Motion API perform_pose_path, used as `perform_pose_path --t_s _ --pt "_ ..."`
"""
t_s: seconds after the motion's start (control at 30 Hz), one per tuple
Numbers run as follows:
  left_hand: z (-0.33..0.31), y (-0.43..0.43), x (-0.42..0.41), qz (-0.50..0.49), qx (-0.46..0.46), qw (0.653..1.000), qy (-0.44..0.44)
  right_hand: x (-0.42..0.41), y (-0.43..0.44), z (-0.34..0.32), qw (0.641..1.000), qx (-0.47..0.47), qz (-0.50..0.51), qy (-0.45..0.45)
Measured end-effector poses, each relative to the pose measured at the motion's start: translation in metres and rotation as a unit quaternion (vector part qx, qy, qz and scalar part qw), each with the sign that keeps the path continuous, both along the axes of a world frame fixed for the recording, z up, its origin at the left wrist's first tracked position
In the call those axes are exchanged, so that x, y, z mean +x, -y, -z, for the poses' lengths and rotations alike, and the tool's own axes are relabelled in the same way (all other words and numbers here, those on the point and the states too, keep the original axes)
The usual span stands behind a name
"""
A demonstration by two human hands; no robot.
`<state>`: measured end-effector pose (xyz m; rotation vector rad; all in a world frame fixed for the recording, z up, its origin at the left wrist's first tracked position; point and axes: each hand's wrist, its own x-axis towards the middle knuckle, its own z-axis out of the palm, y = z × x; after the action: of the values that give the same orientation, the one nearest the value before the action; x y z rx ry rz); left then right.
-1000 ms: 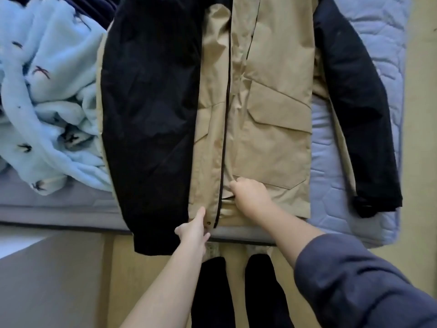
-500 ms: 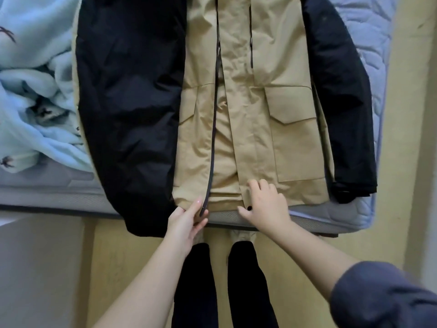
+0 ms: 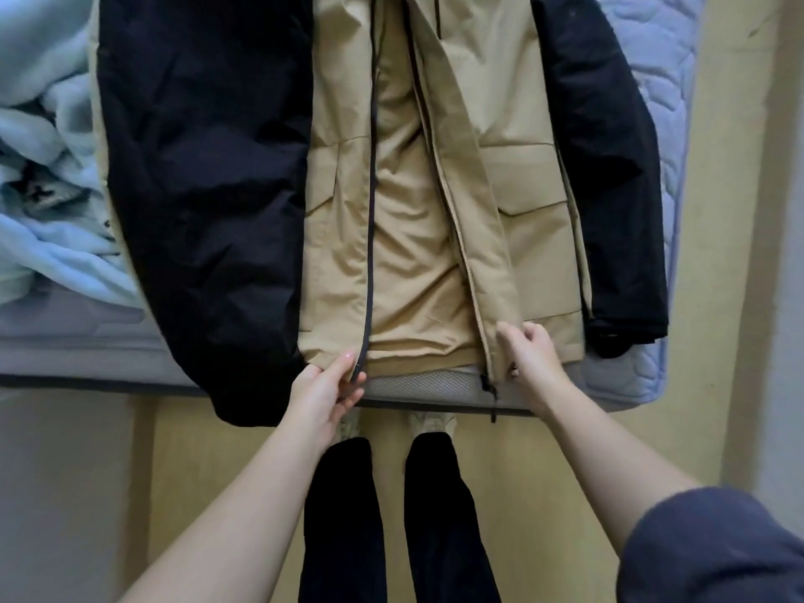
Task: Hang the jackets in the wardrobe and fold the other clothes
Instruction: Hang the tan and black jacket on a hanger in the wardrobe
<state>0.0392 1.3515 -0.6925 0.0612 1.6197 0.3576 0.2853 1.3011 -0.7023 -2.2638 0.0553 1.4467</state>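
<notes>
Tan with two black sleeves (image 3: 204, 189), one jacket (image 3: 417, 237) lay unzipped on the bed (image 3: 652, 80), left hand (image 3: 324, 391) and right hand (image 3: 533, 356) each pinching a front edge.

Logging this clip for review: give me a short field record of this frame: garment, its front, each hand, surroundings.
garment: tan jacket with black sleeves, flat on the mattress
front: unzipped, panels apart, lining showing
left hand: pinches the hem at the zipper end
right hand: grips the bottom of the other front flap
nearby: light blue fleece bunched beside the jacket
task stage: not yet hung
</notes>
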Motion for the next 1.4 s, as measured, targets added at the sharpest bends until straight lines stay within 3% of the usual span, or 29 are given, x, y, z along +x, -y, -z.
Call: perform_pose_path --t_s 0.1,0.23,0.4,0.53,0.8,1.0,1.23,1.4 --pt "0.003 0.005 0.006 -0.003 0.0 1.0 0.004 -0.016 0.018 0.015 0.998 -0.033 -0.02 -0.05" --pt "0.005 0.007 0.011 0.007 0.009 1.0 0.016 -0.031 0.022 0.027 0.989 -0.137 -0.028 0.044" --pt "0.0 0.003 0.024 0.089 0.016 0.996 0.017 -0.034 0.028 0.015 0.97 -0.032 0.224 -0.085" --pt "-0.006 -0.005 0.038 0.081 0.028 0.994 0.069 -0.038 0.032 -0.004 0.965 -0.002 0.221 -0.144" --pt "-0.026 -0.01 0.049 0.117 0.082 0.989 0.031 -0.054 0.015 -0.039 0.909 0.112 0.302 -0.263" --pt "-0.05 -0.012 0.045 0.163 0.137 0.974 0.075 -0.058 0.005 -0.056 0.886 0.18 0.255 -0.342" --pt "-0.063 -0.022 0.044 0.179 0.163 0.968 0.069 -0.065 -0.002 -0.061 0.876 0.235 0.238 -0.349" --pt "-0.069 -0.022 0.049 0.176 0.239 0.954 0.037 -0.074 -0.004 -0.065 0.857 0.261 0.275 -0.35"
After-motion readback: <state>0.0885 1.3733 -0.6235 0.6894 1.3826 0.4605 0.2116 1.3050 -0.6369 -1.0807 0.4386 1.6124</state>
